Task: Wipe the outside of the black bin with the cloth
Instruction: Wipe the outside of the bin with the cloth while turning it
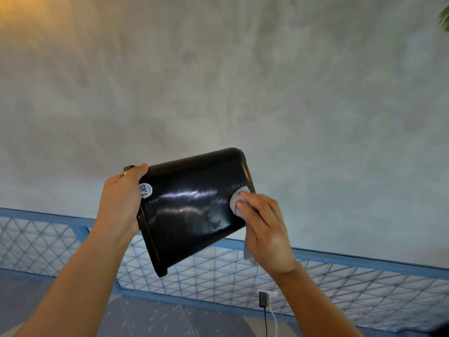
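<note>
While the left hand [121,203] holds the bin [189,215] up in the air, the right hand [264,229] presses the cloth [237,198] against it. The bin is glossy black and lies tilted on its side, with its rim at the left and its rounded base at the far right, in front of a grey wall [218,81]. The left hand grips the rim, with the thumb hooked over the rim's upper corner; the other fingers are hidden behind the bin. The right hand's fingers are nearly straight and lie flat on the cloth, pushing a pale wad of it onto the bin's side close to the base. Its thumb is out of sight. A loose end of the cloth hangs below the palm.

A round white sticker [145,190] sits on the bin just beside the left hand. It is seen upside down, and its blue figures read 7.89. The smaller lettering along its edge is too small to read. Streaks of light and a dull smear show on the bin's side.

Below the wall runs a blue-framed lattice panel [340,283]. A white socket [267,293] on it carries a black plug [262,299], and a white cable [273,319] hangs beside the plug's black lead. A green leaf [444,18] shows at the far right corner.
</note>
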Action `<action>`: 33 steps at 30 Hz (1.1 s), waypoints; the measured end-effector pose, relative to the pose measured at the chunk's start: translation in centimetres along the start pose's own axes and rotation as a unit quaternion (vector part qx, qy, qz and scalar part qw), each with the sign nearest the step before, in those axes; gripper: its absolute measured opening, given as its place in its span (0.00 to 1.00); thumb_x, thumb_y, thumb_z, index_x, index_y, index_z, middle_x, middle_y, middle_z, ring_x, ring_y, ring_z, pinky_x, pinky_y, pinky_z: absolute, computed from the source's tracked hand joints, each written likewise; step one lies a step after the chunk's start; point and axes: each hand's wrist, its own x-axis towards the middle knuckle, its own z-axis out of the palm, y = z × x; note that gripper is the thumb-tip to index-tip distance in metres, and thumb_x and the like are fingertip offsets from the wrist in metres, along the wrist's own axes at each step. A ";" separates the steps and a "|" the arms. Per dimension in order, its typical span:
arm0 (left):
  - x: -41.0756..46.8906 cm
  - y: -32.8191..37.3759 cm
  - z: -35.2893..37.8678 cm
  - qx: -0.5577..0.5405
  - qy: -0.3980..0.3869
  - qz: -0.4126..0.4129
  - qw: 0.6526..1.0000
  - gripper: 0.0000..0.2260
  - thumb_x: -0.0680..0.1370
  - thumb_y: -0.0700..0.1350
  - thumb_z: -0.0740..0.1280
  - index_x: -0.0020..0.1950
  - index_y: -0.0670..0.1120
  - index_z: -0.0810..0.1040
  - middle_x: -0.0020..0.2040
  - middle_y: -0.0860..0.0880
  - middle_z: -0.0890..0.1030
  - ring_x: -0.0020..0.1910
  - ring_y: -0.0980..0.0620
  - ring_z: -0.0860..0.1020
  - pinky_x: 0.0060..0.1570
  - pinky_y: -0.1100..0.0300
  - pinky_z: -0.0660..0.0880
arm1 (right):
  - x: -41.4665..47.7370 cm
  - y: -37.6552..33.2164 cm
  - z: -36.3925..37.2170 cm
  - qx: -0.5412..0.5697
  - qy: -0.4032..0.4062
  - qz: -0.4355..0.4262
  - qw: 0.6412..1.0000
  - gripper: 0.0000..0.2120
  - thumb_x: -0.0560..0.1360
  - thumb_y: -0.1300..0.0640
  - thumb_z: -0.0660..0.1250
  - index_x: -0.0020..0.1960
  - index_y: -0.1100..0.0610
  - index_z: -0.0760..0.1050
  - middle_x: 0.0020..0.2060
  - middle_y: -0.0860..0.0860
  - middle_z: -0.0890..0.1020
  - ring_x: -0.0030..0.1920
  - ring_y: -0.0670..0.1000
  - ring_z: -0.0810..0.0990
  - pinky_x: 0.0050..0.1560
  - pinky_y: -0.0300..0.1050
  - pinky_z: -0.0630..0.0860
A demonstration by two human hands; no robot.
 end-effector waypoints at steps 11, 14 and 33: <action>-0.5 -0.1 -0.5 -0.021 0.000 0.013 1.000 0.09 0.79 0.52 0.70 0.47 0.47 0.82 0.42 0.41 0.81 0.41 0.44 0.82 0.48 0.44 0.81 | -0.5 -1.1 0.8 -0.001 -0.006 0.002 1.000 0.13 0.81 0.66 0.65 0.65 0.64 0.80 0.66 0.56 0.77 0.65 0.58 0.76 0.64 0.52 0.78; -0.4 0.2 -0.7 -0.009 0.003 0.027 1.000 0.08 0.80 0.51 0.69 0.47 0.47 0.82 0.40 0.42 0.82 0.38 0.46 0.82 0.43 0.49 0.80 | -0.4 -1.2 1.1 0.012 -0.020 -0.004 1.000 0.14 0.80 0.66 0.66 0.65 0.64 0.80 0.67 0.54 0.76 0.65 0.58 0.76 0.63 0.52 0.78; -1.0 -1.2 -0.4 -0.010 -0.014 0.051 0.999 0.12 0.80 0.53 0.70 0.40 0.51 0.87 0.39 0.44 0.85 0.46 0.37 0.84 0.55 0.33 0.80 | 5.7 -1.1 1.6 0.012 0.113 0.109 0.988 0.13 0.80 0.69 0.67 0.63 0.65 0.82 0.62 0.58 0.81 0.60 0.62 0.77 0.61 0.54 0.78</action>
